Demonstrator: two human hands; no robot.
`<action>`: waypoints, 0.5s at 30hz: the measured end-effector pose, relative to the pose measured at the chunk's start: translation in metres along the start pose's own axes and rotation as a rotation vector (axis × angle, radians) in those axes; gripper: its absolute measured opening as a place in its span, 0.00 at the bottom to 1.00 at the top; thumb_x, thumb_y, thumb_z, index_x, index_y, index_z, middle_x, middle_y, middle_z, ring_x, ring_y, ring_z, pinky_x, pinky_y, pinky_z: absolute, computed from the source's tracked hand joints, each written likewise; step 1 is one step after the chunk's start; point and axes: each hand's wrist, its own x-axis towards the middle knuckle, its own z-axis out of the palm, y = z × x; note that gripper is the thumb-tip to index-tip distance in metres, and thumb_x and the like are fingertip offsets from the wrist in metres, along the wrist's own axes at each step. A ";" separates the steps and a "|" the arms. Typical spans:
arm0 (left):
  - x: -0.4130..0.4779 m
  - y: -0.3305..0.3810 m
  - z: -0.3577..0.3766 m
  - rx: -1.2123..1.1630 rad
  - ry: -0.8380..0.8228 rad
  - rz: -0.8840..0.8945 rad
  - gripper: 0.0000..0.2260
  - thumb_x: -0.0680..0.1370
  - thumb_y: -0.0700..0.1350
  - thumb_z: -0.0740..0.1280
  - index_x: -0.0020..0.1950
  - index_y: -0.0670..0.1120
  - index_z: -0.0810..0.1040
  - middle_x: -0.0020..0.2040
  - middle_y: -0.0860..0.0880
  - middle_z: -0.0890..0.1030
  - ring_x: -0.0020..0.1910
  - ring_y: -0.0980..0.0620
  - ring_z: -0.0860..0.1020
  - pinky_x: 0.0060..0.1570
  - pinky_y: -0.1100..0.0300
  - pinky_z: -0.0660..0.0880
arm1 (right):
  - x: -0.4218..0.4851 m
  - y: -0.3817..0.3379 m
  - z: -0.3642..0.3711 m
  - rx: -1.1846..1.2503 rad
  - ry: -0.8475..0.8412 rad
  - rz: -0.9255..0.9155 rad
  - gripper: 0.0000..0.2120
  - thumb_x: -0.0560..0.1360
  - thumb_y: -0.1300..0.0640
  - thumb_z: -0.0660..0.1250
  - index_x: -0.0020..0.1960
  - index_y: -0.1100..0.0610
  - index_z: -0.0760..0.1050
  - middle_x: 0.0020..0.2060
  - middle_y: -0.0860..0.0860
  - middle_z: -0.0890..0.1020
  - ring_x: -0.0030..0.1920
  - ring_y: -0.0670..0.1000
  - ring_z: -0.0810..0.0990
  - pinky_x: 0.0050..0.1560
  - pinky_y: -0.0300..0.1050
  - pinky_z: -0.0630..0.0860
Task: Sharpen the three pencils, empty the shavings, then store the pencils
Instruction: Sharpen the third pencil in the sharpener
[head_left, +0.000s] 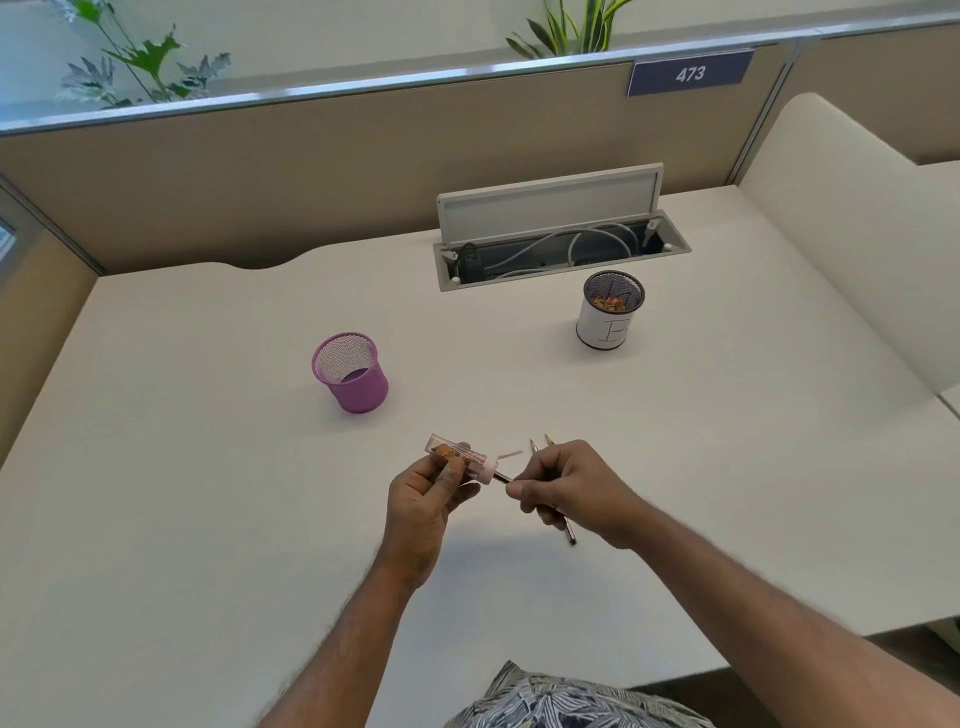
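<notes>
Far beyond the left hand's grip and a little to its left stands a purple wire-mesh cup, upright, with no pencils in it. Storing, then, is not yet done.

The left hand is raised just above the pale desk, forearm coming up from below. Its fingers and thumb are curled round a clear plastic tube sharpener with a pink cap. The cap end points right, towards the other hand. Brown shavings sit in the clear chamber above the fingers, so the emptying looks to be ahead too.

A dark pencil enters the pink cap just right of that grip. The right hand, knuckles up, pinches its shaft close to the cap between thumb and forefinger. The blunt end pokes out below the fist.

From the far side of the same fist rise two more pencils, side by side and showing sharp points. By that I judge two are finished and the third is being sharpened.

Well beyond the right hand's grip stands a black mesh cup wrapped in white paper, with shavings inside, likely where the chamber gets emptied.
</notes>
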 end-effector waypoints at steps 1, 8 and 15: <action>0.000 -0.001 0.000 0.000 -0.008 -0.002 0.11 0.76 0.48 0.65 0.51 0.50 0.86 0.51 0.46 0.86 0.51 0.48 0.84 0.49 0.59 0.80 | 0.000 -0.001 -0.002 0.052 -0.031 0.037 0.07 0.71 0.60 0.74 0.35 0.60 0.80 0.31 0.57 0.81 0.25 0.50 0.73 0.26 0.41 0.69; 0.002 -0.002 -0.001 -0.033 -0.039 0.003 0.11 0.77 0.47 0.65 0.51 0.46 0.86 0.51 0.47 0.86 0.52 0.48 0.84 0.49 0.59 0.79 | 0.002 -0.001 -0.004 0.259 -0.124 0.243 0.08 0.73 0.63 0.72 0.36 0.60 0.80 0.30 0.58 0.80 0.22 0.48 0.70 0.23 0.37 0.64; 0.004 0.000 -0.002 -0.057 -0.059 -0.009 0.12 0.77 0.45 0.64 0.51 0.43 0.86 0.54 0.44 0.85 0.54 0.43 0.83 0.50 0.58 0.79 | 0.001 0.000 -0.003 0.365 -0.216 0.332 0.11 0.71 0.57 0.71 0.44 0.66 0.80 0.28 0.54 0.77 0.21 0.45 0.67 0.21 0.36 0.63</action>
